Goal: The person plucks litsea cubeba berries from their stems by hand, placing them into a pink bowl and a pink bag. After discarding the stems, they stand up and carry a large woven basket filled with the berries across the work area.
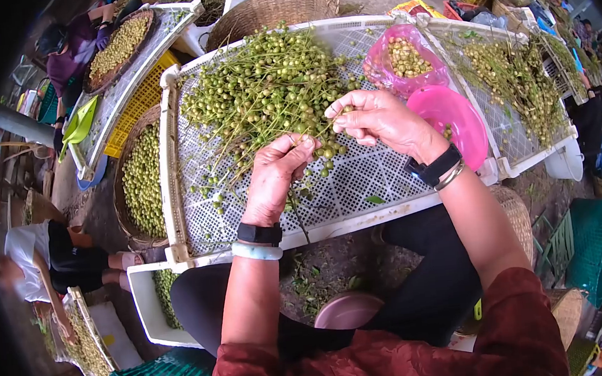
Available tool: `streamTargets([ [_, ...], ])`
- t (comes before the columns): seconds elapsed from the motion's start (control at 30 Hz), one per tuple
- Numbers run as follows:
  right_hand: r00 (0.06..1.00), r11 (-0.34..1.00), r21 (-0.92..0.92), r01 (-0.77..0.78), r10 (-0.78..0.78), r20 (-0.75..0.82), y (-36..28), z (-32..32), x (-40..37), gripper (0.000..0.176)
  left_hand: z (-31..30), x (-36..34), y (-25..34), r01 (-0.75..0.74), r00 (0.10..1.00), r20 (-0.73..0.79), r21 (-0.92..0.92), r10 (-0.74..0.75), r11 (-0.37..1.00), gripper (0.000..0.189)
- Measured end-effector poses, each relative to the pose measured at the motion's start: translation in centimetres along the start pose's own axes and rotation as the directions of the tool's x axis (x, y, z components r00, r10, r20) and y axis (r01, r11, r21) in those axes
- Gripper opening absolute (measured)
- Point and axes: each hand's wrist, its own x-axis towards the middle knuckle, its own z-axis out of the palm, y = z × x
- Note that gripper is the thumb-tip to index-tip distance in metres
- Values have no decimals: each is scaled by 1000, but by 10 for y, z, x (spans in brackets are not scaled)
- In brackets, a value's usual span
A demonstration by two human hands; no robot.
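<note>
left hand (pixel 281 168) pinches a stem of the green fruit bunch; right hand (pixel 374 121) has thumb and index pinched together at a small fruit beside the bunch. landmark: white mesh tray (pixel 351 189). fruit pile (pixel 271 87) lies on its far left part, stems toward the person. on its right part: pink bowl (pixel 456 121), with pink bag (pixel 408 60) of paler fruit just beyond. left of the tray: round basket (pixel 144 184) full of loose green fruit. beyond its far edge: wicker basket (pixel 268 13). below its near edge: pink basin (pixel 347 311).
</note>
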Motion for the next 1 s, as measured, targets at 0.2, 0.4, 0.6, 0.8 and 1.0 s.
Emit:
streamTargets([
  [0.2,988,988,125,89,-104,114,-4,-1,-1,24,2,-2,5,10,1000,-10,-104,-11,995,16],
  [0.4,996,985,153,79,-72,-51,4,-14,5,20,-1,-5,10,30,999,28,-193,-25,981,14],
  [0.6,995,998,-39,54,-50,90,2,10,8,23,2,-6,10,56,982,190,-176,-22,983,15],
  [0.8,979,970,-219,103,-60,196,1,15,6,14,10,-7,9,41,988,153,-23,-37,999,15],
  [1.0,990,994,-104,19,-4,144,5,14,0,10,13,-4,5,15,990,135,83,-26,996,16],
])
